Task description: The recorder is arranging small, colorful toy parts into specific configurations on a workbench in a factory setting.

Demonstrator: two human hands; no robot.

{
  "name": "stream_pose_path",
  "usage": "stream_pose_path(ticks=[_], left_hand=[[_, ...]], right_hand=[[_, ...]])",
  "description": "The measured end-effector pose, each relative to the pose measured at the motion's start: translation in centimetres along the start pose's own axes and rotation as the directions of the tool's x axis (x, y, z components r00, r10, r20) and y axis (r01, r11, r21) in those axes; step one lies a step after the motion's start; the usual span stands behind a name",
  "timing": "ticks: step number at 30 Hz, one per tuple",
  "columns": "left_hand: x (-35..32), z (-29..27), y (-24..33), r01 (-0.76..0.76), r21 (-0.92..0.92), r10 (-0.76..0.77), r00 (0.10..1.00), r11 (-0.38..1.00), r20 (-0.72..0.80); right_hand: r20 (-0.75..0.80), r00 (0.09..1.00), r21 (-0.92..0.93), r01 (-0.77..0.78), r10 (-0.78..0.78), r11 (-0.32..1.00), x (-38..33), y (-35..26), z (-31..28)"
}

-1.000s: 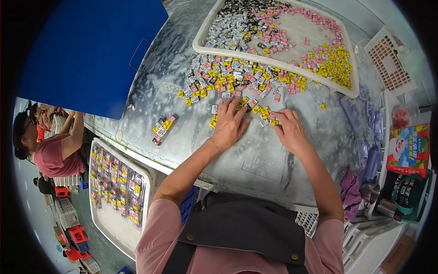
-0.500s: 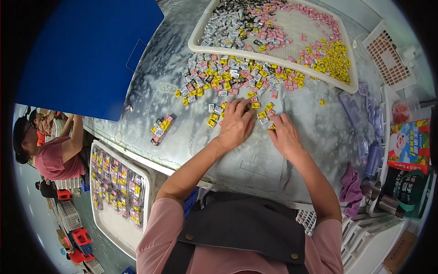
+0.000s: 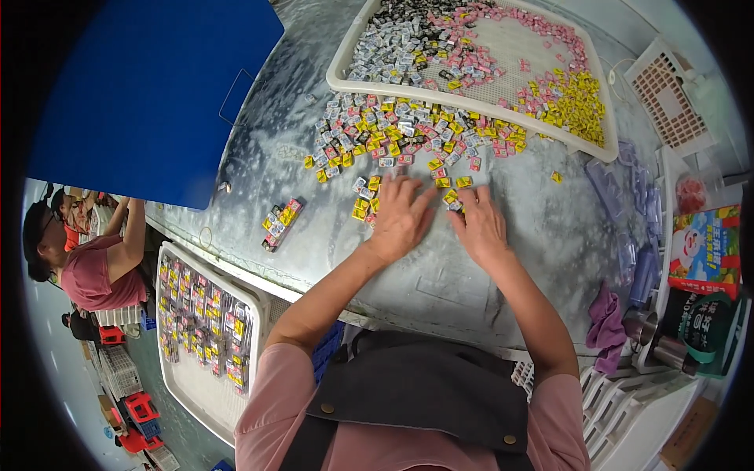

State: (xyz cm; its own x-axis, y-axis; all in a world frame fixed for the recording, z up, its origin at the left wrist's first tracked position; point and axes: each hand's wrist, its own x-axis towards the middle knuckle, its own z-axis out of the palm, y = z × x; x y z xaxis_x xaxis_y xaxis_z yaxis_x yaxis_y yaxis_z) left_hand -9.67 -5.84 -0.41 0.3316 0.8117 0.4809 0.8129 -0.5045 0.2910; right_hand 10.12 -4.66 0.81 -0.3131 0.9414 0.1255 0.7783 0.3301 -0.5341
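Observation:
My left hand [image 3: 402, 213] lies palm down on the metal table, fingers spread over a few small wrapped pieces. A small group of yellow, white and pink pieces [image 3: 363, 206] sits against its left side. My right hand [image 3: 484, 228] rests just to the right, open, fingertips on or beside more pieces [image 3: 452, 198]; what lies beneath the fingers is hidden. Beyond both hands spreads a loose heap of mixed yellow, pink, white and black pieces [image 3: 393, 129]. Further left, a clear narrow pack filled with such pieces [image 3: 280, 225] lies by itself.
A white mesh tray [image 3: 471, 97] of colour-grouped pieces stands at the back. At lower left, another white tray [image 3: 206, 404] holds rows of filled packs. Clear plastic packs [image 3: 640, 212] and a purple cloth [image 3: 605, 326] lie right. A blue panel [image 3: 149, 94] and a co-worker [image 3: 98, 271] are left.
My right hand has slid left toward my left hand, over the pieces between them. The group left of my left hand has shifted a little leftward and sits closer together.

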Motion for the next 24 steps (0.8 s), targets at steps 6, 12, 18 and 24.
stream_pose_path(ticks=[6, 12, 18, 24], left_hand=[[0.8, 2.2, 1.6, -0.033, -0.07, 0.037, 0.998, 0.997, 0.051], [2.6, 1.8, 1.5, 0.056, -0.168, -0.047, 0.997, 0.984, 0.057], [2.8, 2.0, 0.7, -0.049, 0.009, 0.049, 0.998, 0.999, 0.034], [1.0, 1.6, 1.6, -0.009, 0.014, 0.007, 0.993, 1.0, 0.115]], right_hand=[[-0.02, 1.0, 0.011, -0.01, 0.01, 1.0, 0.0, 1.2, 0.1], [-0.012, 1.0, 0.072, -0.013, 0.014, 0.997, 0.3, 1.5, -1.0], [0.048, 0.997, 0.038, 0.05, -0.052, 0.998, 0.8, 2.8, -0.9], [0.068, 0.993, 0.143, 0.087, -0.098, 0.986, 0.3, 2.8, -1.8]])
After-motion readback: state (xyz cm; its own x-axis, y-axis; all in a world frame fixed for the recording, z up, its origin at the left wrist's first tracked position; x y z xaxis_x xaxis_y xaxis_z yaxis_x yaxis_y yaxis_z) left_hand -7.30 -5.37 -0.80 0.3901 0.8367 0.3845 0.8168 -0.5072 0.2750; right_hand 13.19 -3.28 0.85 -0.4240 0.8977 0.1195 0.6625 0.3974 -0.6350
